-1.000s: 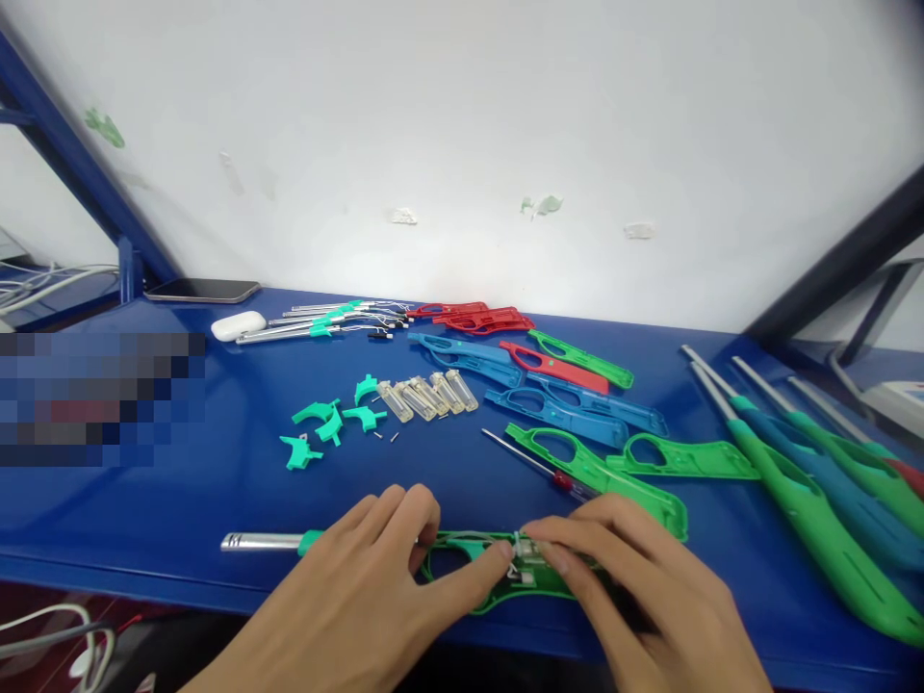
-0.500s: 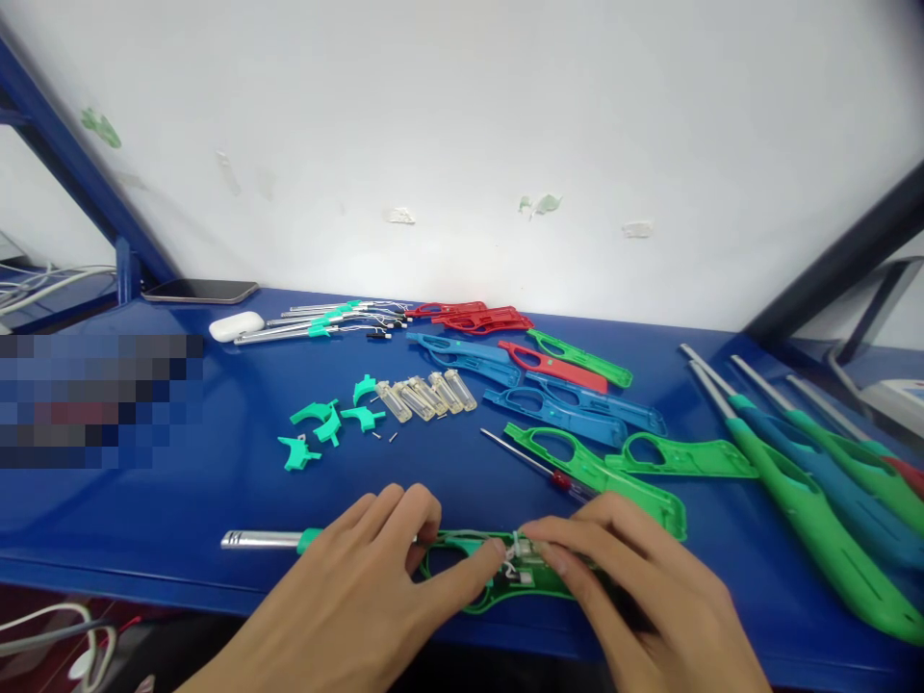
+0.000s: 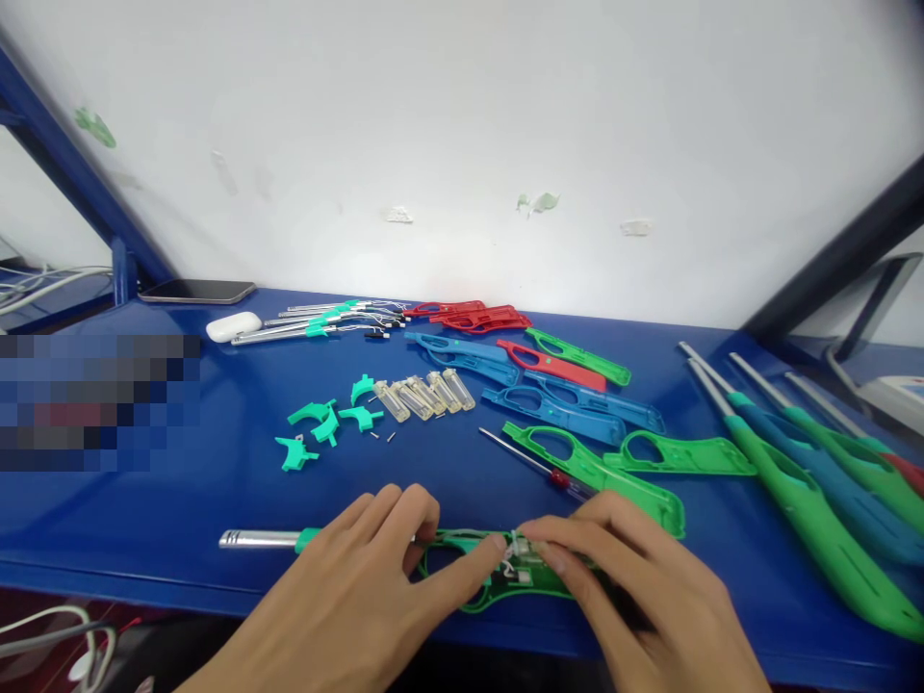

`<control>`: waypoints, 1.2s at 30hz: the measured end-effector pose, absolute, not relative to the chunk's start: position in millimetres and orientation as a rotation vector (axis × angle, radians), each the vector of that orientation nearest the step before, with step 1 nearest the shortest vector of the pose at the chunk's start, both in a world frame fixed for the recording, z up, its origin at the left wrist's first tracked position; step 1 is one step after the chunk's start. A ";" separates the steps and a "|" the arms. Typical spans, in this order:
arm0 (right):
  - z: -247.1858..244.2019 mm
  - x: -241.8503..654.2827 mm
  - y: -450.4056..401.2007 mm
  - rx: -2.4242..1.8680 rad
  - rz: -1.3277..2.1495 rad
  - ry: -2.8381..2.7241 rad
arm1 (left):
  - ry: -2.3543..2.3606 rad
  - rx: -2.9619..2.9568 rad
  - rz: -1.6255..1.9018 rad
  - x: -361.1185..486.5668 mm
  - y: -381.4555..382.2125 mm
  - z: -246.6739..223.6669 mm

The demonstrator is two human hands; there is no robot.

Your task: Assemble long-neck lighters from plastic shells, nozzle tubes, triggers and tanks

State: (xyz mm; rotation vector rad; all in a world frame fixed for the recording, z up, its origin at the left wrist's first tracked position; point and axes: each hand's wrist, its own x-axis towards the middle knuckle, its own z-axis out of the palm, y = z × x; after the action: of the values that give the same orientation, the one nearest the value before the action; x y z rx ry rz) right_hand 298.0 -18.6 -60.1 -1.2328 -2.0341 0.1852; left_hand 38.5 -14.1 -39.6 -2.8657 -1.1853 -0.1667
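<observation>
An open green half-shell of a stick lighter (image 3: 482, 604) lies at the desk's front edge, with a silver metal tube (image 3: 260, 539) sticking out to the left. My left hand (image 3: 361, 587) is closed around the shell near its finger loop, thumb pressed on white wires and a small black part inside. A clear fuel tank (image 3: 532, 556) sits partly in the shell's right portion. The fingertips of my right hand (image 3: 650, 577) pinch the tank's top end; its far end is hidden under that hand. Just beyond lies a screwdriver (image 3: 559, 478) with a red and clear handle.
Teal triggers (image 3: 361, 417), several clear tanks (image 3: 433, 395) and tiny screws lie mid-desk. Tube-and-wire assemblies (image 3: 318, 325), a white case (image 3: 233, 327) and a phone (image 3: 196, 290) are farther back. Blue half-shells (image 3: 555, 414) and green ones (image 3: 693, 454) spread rightward, near assembled lighters (image 3: 801, 491).
</observation>
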 end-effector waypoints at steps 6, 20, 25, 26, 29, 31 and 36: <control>-60.7 299.0 -18.7 -1.235 0.194 -2.039 | -1.207 -2.865 -0.150 40.0 -13.5 -36.6; -59.8 299.1 -20.0 -1.239 0.197 -2.062 | -1.139 -2.856 -0.129 40.9 -9.7 -34.0; -57.7 295.8 -18.4 -1.228 0.165 -2.024 | -1.133 -2.843 -0.141 40.8 -10.6 -32.6; -57.9 295.7 -18.2 -1.229 0.169 -2.024 | -1.135 -2.843 -0.142 40.6 -11.1 -31.8; -58.2 295.4 -18.0 -1.231 0.165 -2.019 | -1.140 -2.852 -0.142 40.6 -11.6 -30.3; -57.8 295.0 -17.9 -1.233 0.161 -2.014 | -1.135 -2.860 -0.141 41.3 -11.1 -30.1; -55.6 294.1 -17.4 -1.227 0.185 -2.003 | -1.148 -2.842 -0.147 43.7 -10.7 -29.9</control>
State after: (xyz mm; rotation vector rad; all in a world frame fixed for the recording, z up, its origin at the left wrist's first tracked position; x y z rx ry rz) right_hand 294.1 -17.4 -55.6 -1.2270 -2.0033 0.1850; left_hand 43.7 -10.7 -29.9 -2.8423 -1.1481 -0.1465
